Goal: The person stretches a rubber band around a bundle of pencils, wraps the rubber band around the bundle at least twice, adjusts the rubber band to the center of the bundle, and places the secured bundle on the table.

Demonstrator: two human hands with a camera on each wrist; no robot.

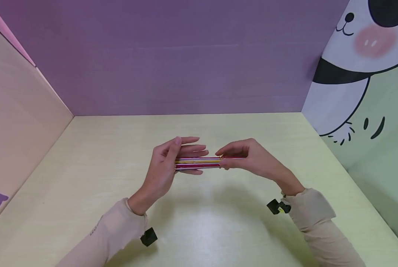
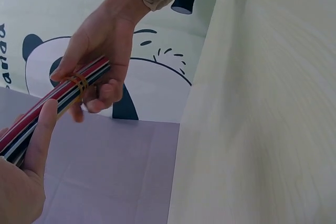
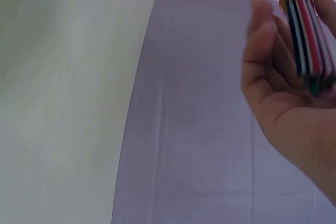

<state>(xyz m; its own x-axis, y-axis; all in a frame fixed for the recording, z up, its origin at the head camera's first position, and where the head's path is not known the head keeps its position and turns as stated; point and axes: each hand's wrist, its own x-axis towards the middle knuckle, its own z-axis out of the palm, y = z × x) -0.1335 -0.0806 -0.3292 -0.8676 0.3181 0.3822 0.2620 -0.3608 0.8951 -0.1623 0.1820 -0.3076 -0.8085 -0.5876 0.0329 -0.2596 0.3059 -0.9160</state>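
A thin bundle of striped, pencil-like sticks (image 1: 198, 164) lies level between both hands, above the table. My left hand (image 1: 165, 163) holds its left end, three nearly straight fingers on the far side and the little finger under it, the thumb pointing up. At the other end, my right hand (image 1: 257, 158) pinches the bundle between thumb and fingertips, right at a yellow-orange rubber band (image 2: 80, 83) wound around it. The right wrist view has the same bundle (image 3: 304, 30) with its dark end near my right palm. Red, dark and whitish stripes run along the sticks.
A pale wood-look table (image 1: 192, 230) spreads beneath the hands. Behind it stands a purple wall (image 1: 185, 74), with a pink panel (image 1: 22, 111) on the left and a green panda-printed panel (image 1: 379, 163) on the right. Small black cameras (image 1: 148, 237) sit at the wrists.
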